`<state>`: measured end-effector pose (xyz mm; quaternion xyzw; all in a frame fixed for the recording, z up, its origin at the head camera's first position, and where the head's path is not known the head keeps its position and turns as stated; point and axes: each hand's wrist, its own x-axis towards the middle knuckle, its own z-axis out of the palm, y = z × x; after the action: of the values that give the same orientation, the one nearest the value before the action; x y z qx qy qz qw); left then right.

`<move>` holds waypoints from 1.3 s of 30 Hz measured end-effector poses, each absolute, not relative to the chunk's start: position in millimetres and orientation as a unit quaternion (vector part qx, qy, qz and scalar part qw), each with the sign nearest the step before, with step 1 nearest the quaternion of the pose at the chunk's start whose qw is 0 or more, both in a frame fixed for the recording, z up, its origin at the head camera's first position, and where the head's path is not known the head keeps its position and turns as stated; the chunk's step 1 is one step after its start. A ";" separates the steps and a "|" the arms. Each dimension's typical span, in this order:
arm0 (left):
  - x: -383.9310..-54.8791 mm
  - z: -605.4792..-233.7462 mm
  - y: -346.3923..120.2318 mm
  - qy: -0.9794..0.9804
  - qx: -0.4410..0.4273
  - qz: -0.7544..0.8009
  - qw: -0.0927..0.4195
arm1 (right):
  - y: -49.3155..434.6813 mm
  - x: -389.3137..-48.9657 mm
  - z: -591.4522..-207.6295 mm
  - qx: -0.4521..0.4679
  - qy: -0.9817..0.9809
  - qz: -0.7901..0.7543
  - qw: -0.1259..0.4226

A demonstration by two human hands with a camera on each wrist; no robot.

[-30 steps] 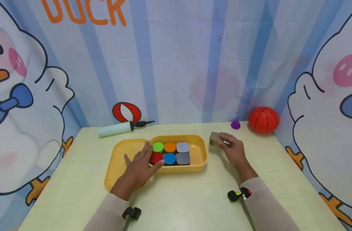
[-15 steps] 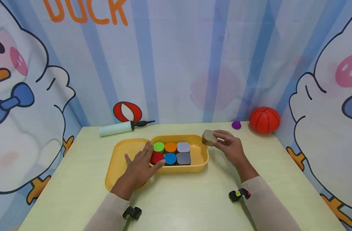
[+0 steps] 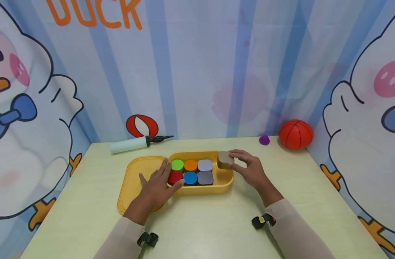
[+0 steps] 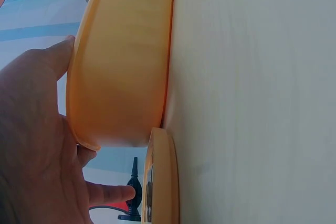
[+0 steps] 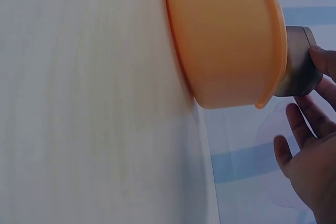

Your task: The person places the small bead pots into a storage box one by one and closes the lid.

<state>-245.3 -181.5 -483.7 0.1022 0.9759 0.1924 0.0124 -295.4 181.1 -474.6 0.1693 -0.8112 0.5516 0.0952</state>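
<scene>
A grey-brown, rounded-square block [image 3: 225, 159] is pinched between the thumb and fingers of my right hand [image 3: 252, 171]. It is held over the right end of a yellow box [image 3: 197, 191]; in the right wrist view the block [image 5: 298, 62] sticks up past the rim. My left hand [image 3: 154, 188] rests with spread fingers on the box's left end, and in the left wrist view its thumb touches the rim. Inside the box sit green [image 3: 177, 165], orange [image 3: 190, 166], red [image 3: 175, 177] and blue [image 3: 190, 177] round pieces. Beside them are two grey rounded-square pieces [image 3: 205, 177].
A flat yellow lid [image 3: 130, 187] lies left of the box, partly under the left hand. Along the back are a pale green hand pump [image 3: 128, 145], a small purple object [image 3: 264, 140] and a red ball [image 3: 296, 134]. A printed curtain surrounds the table.
My right hand has carried the grey-brown block leftward, from beside the box to over its right end. The left hand has stayed in place on the box.
</scene>
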 end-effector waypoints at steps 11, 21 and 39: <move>-245.6 -482.7 -181.6 0.976 0.100 0.194 0.015 | 177.3 -295.7 -480.4 0.184 -0.833 0.509 0.113; -244.3 -482.0 -181.3 0.975 0.101 0.197 0.016 | 174.9 -297.8 -491.1 0.224 -0.831 0.491 0.139; -245.2 -483.2 -180.8 0.977 0.100 0.186 0.014 | 172.2 -294.9 -495.6 0.220 -0.851 0.461 0.122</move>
<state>-245.2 -180.8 -483.2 0.1002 0.9773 0.1859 0.0141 -294.9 172.2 -495.6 0.2205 -0.8508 0.4611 0.1223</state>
